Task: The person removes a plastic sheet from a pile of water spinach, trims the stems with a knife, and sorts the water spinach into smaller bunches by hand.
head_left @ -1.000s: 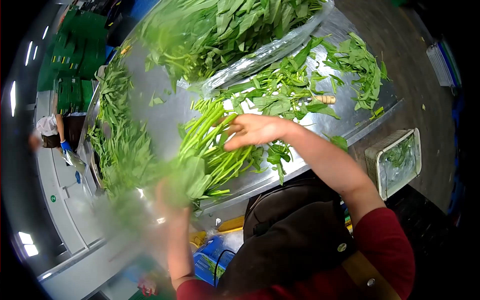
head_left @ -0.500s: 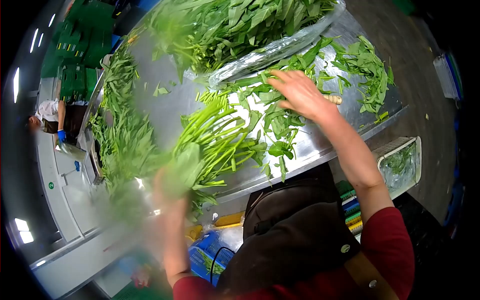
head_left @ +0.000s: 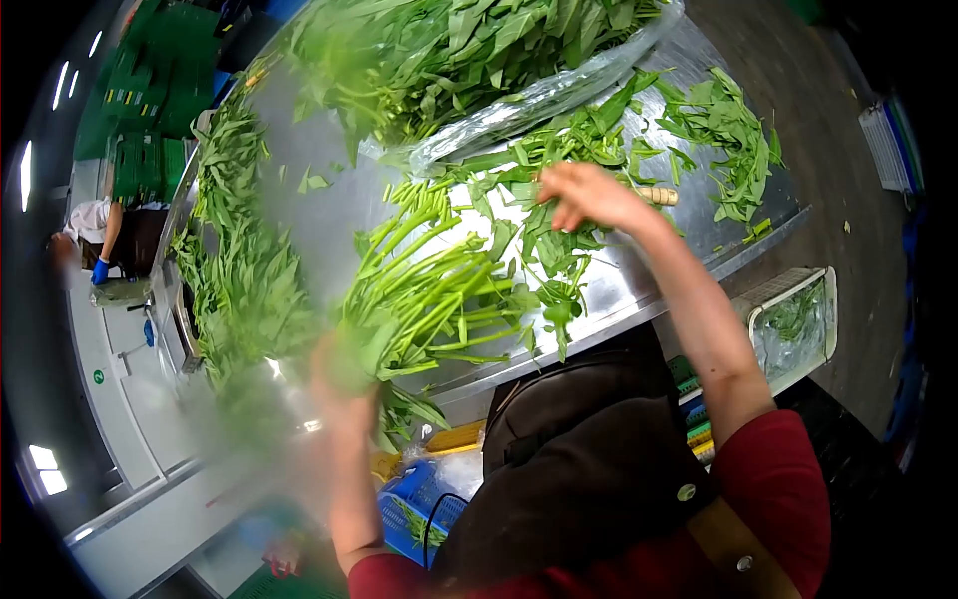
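Observation:
My left hand (head_left: 346, 384), partly veiled by a blurry patch, is closed round a bunch of water spinach (head_left: 439, 295). The bunch's cut stem ends fan out to the right and away from me over the metal table (head_left: 389, 195). My right hand (head_left: 591, 195) hovers just over loose leafy stems (head_left: 559, 245), its fingers bent and apart, with nothing seen between them. Beside that wrist is a wooden handle (head_left: 659, 196); whatever it belongs to is hidden.
A large heap of greens (head_left: 499, 55) lies at the back on clear plastic (head_left: 529, 115). More greens line the left (head_left: 244, 240) and right (head_left: 733, 150). A white crate (head_left: 793, 329) stands at lower right, a blue basket (head_left: 404, 499) below. Another person (head_left: 120, 235) is far left.
My right hand has drawn its fingers in and shifted slightly down over the loose stems. The bunch in my left hand has turned a little. The other person's gloved hand has moved left.

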Tool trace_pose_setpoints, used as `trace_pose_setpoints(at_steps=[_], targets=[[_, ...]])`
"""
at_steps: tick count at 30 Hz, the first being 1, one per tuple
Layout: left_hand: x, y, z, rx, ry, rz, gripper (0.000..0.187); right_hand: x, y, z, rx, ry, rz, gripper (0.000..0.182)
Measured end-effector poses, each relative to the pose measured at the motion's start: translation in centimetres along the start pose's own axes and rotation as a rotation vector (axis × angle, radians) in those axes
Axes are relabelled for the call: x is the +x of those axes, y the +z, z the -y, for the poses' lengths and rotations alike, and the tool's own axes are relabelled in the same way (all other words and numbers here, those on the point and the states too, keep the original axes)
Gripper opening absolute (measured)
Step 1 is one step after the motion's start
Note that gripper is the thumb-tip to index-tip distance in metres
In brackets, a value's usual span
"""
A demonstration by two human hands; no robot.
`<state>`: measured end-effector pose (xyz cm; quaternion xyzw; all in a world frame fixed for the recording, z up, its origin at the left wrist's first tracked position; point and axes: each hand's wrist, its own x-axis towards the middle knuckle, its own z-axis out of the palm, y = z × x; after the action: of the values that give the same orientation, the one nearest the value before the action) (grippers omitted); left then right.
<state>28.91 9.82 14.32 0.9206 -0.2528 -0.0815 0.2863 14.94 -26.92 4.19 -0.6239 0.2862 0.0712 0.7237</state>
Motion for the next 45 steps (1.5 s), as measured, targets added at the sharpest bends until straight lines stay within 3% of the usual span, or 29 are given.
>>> trace_pose_setpoints(at_steps=[2, 3, 4, 5, 6, 10, 11, 13, 14, 16, 18, 20, 22, 24, 25, 28, 30, 31, 33, 34, 36, 38, 41, 42, 43, 45], targets=[[0.1, 0.0, 0.3, -0.141, -0.077, 0.021, 0.073, -0.7, 1.7, -3.1, -0.725, -0.394, -0.241, 0.059], [0.0, 0.2, 0.3, -0.143, -0.079, 0.005, 0.074, -0.8, 2.7, -1.6, -0.228, -0.174, 0.086, 0.063], [0.0, 0.3, 0.2, -0.142, -0.078, -0.009, 0.074, -0.8, 3.9, -0.3, 0.053, -0.082, 0.303, 0.065], [0.2, 0.3, 0.2, -0.139, -0.073, -0.02, 0.075, -0.7, 6.0, -0.7, 0.084, -0.217, 0.339, 0.066], [0.4, 0.5, 0.6, -0.065, -0.019, -0.031, 0.074, -0.3, 8.4, -0.6, 0.116, -0.366, 0.275, 0.05], [0.9, 0.2, -0.8, -0.053, -0.017, 0.009, 0.072, 1.0, 8.4, 0.8, -0.074, -0.462, 0.079, 0.018], [0.9, 0.1, -0.5, -0.065, -0.025, 0.016, 0.072, 0.6, 6.9, 0.7, 0.085, -0.262, 0.001, 0.018], [0.8, -0.4, -0.7, -0.149, -0.114, 0.05, 0.072, 2.6, 2.1, -0.8, 0.263, -0.29, -0.309, 0.022], [0.8, -0.6, -0.8, -0.173, -0.115, 0.048, 0.072, 2.7, 0.0, -1.8, 0.303, -0.255, -0.294, 0.027], [0.8, -0.5, -0.7, -0.19, -0.167, 0.018, 0.071, 0.1, 0.5, 0.1, -0.038, -0.093, -0.094, 0.034], [0.8, -0.3, -1.0, -0.206, -0.162, -0.013, 0.071, -0.6, 3.3, -0.2, -0.096, -0.088, 0.236, 0.043], [1.1, 0.4, -0.4, 0.029, -0.174, -0.058, 0.072, -1.8, 6.3, 1.5, -0.371, -0.219, 0.424, 0.06], [1.3, 1.0, -0.4, 0.051, -0.099, -0.082, 0.073, 0.7, 9.6, -0.7, -0.454, -0.352, 0.518, 0.06], [1.5, 1.1, -0.2, 0.151, 0.085, -0.06, 0.073, 0.6, 10.8, 0.4, -0.099, -0.497, 0.543, 0.054], [1.6, 1.0, -0.1, 0.154, 0.115, -0.057, 0.073, 1.8, 11.5, -0.9, 0.134, -0.402, 0.561, 0.043], [1.5, 0.8, 0.2, 0.069, 0.078, -0.065, 0.073, 1.8, 9.1, -2.1, 0.054, -0.404, 0.37, 0.035], [1.3, 0.3, 0.1, 0.039, 0.041, -0.064, 0.072, 1.4, 5.7, -1.6, 0.553, -0.04, 0.077, 0.032], [1.1, 0.2, 0.1, 0.023, 0.016, -0.069, 0.072, 2.3, 2.9, -2.8, 0.583, -0.044, -0.028, 0.034], [1.1, 0.1, -0.3, -0.02, -0.015, -0.062, 0.071, 2.7, 1.7, -2.7, 0.335, -0.031, -0.138, 0.04], [1.2, 0.3, 0.1, 0.047, 0.0, -0.071, 0.071, 2.2, 2.9, -0.8, 0.054, -0.007, -0.137, 0.045], [1.3, 0.6, 1.3, 0.156, 0.054, -0.075, 0.072, 0.4, 5.4, 3.4, -0.167, -0.099, -0.017, 0.049], [1.5, 0.9, 2.3, 0.235, 0.133, -0.082, 0.072, 2.3, 7.8, 1.7, -0.353, -0.382, -0.019, 0.047], [1.7, 0.6, 2.0, 0.178, 0.102, -0.062, 0.072, 2.7, 7.3, 2.1, 0.105, -0.242, 0.076, 0.043], [1.5, 0.4, 1.0, 0.103, 0.066, -0.057, 0.072, 3.3, 6.0, 1.6, 0.384, -0.108, -0.105, 0.034], [1.2, 0.2, -0.1, 0.032, 0.029, -0.055, 0.072, 4.9, 2.7, -1.4, 0.698, -0.244, 0.163, 0.03], [1.1, -0.1, -0.5, 0.011, 0.038, -0.062, 0.07, 5.0, 1.2, -1.7, 0.715, -0.304, 0.329, 0.027]])
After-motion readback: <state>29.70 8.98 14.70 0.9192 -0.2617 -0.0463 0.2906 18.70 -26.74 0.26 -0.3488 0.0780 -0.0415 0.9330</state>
